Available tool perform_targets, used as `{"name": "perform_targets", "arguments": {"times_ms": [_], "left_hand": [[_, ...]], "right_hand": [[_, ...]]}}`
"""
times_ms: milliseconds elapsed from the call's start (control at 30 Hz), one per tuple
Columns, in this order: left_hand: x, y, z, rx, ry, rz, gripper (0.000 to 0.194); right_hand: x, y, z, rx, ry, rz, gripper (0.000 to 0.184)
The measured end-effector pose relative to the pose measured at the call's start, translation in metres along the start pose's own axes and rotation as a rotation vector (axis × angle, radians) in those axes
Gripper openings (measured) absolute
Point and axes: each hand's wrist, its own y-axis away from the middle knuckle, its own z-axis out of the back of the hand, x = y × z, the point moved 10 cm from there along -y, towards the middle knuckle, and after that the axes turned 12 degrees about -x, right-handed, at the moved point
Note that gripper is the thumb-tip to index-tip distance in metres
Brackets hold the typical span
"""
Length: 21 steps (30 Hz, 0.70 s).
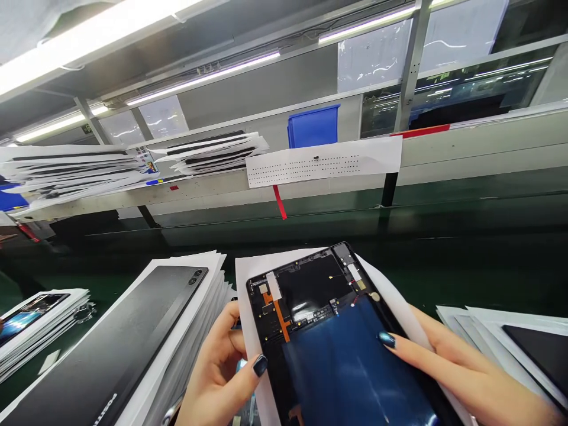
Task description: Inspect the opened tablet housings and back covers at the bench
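A tablet with its back off (319,331) lies tilted between my hands, its circuit boards, an orange ribbon cable (280,316) and a large dark blue battery (355,367) exposed. Under it is a white paper sheet (252,269). My left hand (226,364) grips the left edge of sheet and tablet, thumb on top. On the right side, my right hand (448,358) has its thumb on the tablet and its other fingers hidden beneath the sheet. Just left of my left hand, a dark tablet back cover (119,331) rests on a stack of white sheets (195,331).
Farther left, a stack of papers (48,331) carries a tablet with a lit-looking picture (33,316). More sheets with a dark panel (541,355) lie at the right. A shelf (208,183) behind the green bench holds piles of sheets (75,171) and a blue bin (313,127).
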Motion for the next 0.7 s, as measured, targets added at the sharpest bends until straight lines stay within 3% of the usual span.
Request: {"name": "perform_targets", "arguments": {"times_ms": [100,200,400,600,700], "left_hand": [[0.0,-0.001,0.001,-0.011,-0.026,0.009,0.056],[-0.002,0.0,0.002,-0.033,-0.031,0.005,0.051],[-0.007,-0.004,0.004,-0.055,-0.038,-0.028,0.038],[-0.002,-0.012,0.003,0.083,-0.024,-0.077,0.028],[-0.001,-0.017,0.011,0.04,-0.04,-0.106,0.027]], "right_hand": [[0.01,-0.004,0.0,-0.058,0.084,0.066,0.06],[0.015,-0.005,-0.005,-0.034,0.141,0.107,0.059],[0.012,-0.007,-0.008,0.029,0.236,0.117,0.066],[0.0,-0.012,-0.006,0.053,0.337,0.14,0.079],[-0.009,-0.017,-0.006,0.103,0.411,0.172,0.08]]}}
